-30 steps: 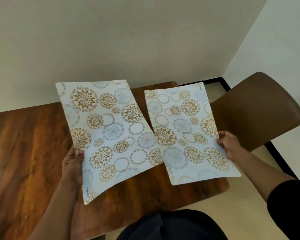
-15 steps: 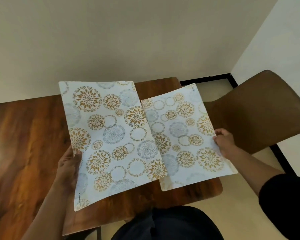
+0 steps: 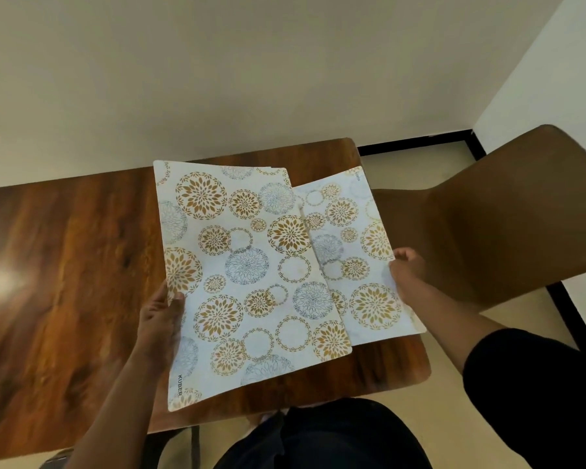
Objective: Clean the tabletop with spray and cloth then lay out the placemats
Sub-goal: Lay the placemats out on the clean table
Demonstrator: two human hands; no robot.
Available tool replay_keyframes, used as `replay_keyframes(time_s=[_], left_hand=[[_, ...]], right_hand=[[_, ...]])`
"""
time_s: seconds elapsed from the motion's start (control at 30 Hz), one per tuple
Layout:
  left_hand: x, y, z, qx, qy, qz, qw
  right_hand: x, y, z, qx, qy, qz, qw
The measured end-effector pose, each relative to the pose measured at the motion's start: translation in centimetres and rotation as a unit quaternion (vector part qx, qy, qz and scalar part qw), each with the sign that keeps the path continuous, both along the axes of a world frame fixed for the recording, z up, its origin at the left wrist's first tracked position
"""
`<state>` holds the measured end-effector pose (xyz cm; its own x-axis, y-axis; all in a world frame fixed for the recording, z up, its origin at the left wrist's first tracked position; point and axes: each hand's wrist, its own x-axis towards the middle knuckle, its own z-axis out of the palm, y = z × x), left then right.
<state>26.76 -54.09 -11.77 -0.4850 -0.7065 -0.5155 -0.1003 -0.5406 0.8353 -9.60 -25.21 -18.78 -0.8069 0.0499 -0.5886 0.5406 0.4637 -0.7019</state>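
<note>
Two white placemats with gold and blue flower circles are held above the right end of the wooden table point(image 3: 65, 265). My left hand point(image 3: 161, 319) grips the left edge of the left placemat point(image 3: 244, 282), thumb on top. My right hand point(image 3: 406, 272) pinches the right edge of the right placemat point(image 3: 362, 265). The left placemat overlaps and covers the left part of the right one. More sheet edges peek out at the left placemat's top edge. No spray bottle or cloth is in view.
A brown chair point(image 3: 508, 231) stands at the right end of the table, its seat close to my right hand. A cream wall runs behind the table. Beige floor with black skirting point(image 3: 416, 143) lies to the right. My dark clothing fills the bottom of the view.
The two placemats were side by side with a gap; my hands have moved together, and the left placemat now slides over the right one.
</note>
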Motion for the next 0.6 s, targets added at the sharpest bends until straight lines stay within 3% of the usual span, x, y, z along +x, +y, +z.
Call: replay_keyframes(time_s=[0.3,0.6], left_hand=[[1.1,0.9,-0.5,-0.002,-0.016,0.008,1.000],[1.1,1.0,-0.3,-0.013,-0.029,-0.004,0.999]], right_hand=[[0.4,-0.8,-0.9,0.026,0.030,0.059,0.997],[0.7,0.2,-1.9,0.145,0.076,0.170,0.972]])
